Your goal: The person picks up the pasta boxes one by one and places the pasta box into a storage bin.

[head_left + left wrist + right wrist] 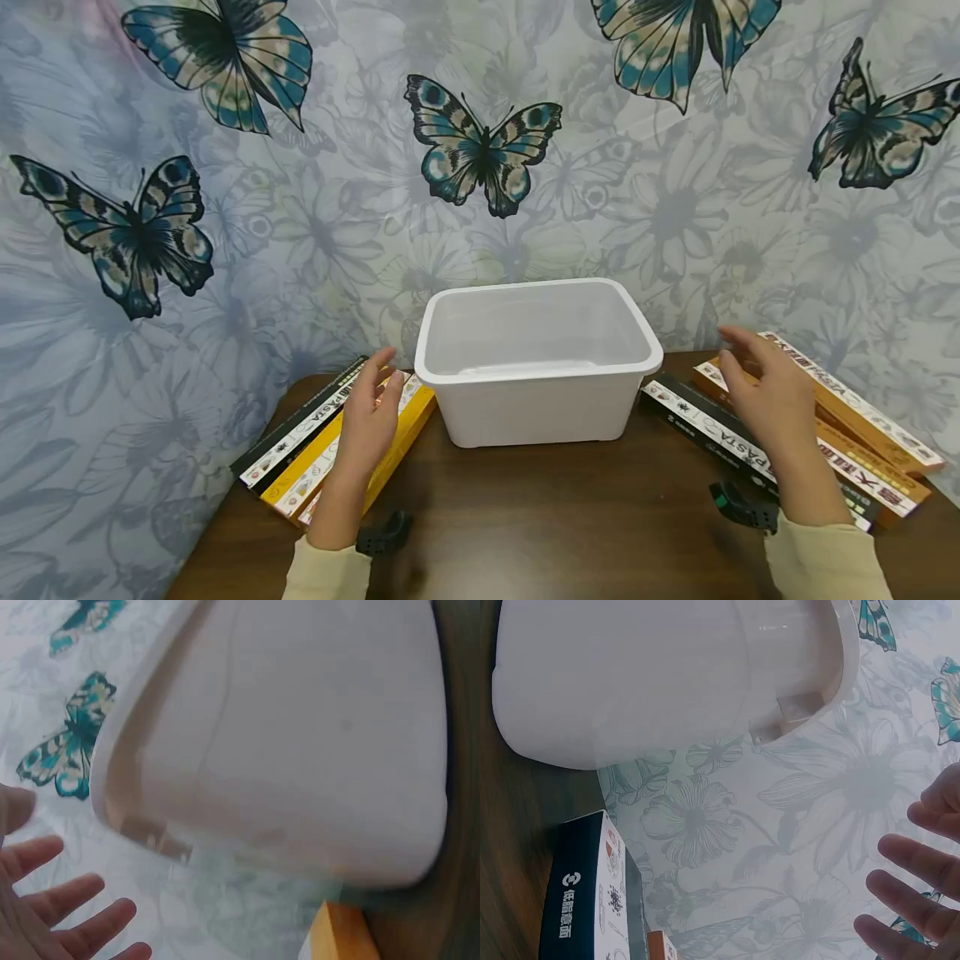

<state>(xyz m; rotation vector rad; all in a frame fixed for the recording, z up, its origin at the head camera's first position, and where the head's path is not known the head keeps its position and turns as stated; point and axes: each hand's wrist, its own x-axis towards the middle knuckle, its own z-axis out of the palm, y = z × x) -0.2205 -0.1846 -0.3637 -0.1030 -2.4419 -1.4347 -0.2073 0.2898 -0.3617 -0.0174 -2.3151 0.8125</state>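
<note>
A white plastic bin (536, 410) stands upright with its open top showing an empty inside. My left hand (367, 425) hovers over the boxes to the left of the bin, fingers spread and apart from it. My right hand (776, 396) is held above the boxes on the right, its fingers loosely extended and holding nothing. In the left wrist view the spread fingers (79, 889) appear beside the bin's rim. The right wrist view shows the other hand's fingers (911, 877) well away from the bin.
Left of the bin lie a black pasta box (300, 427) and yellow boxes (408, 427) side by side. To its right are another black pasta box (705, 429) and several orange boxes (862, 404), partly stacked. A butterfly-patterned wall (487, 242) rises behind the brown table (540, 517).
</note>
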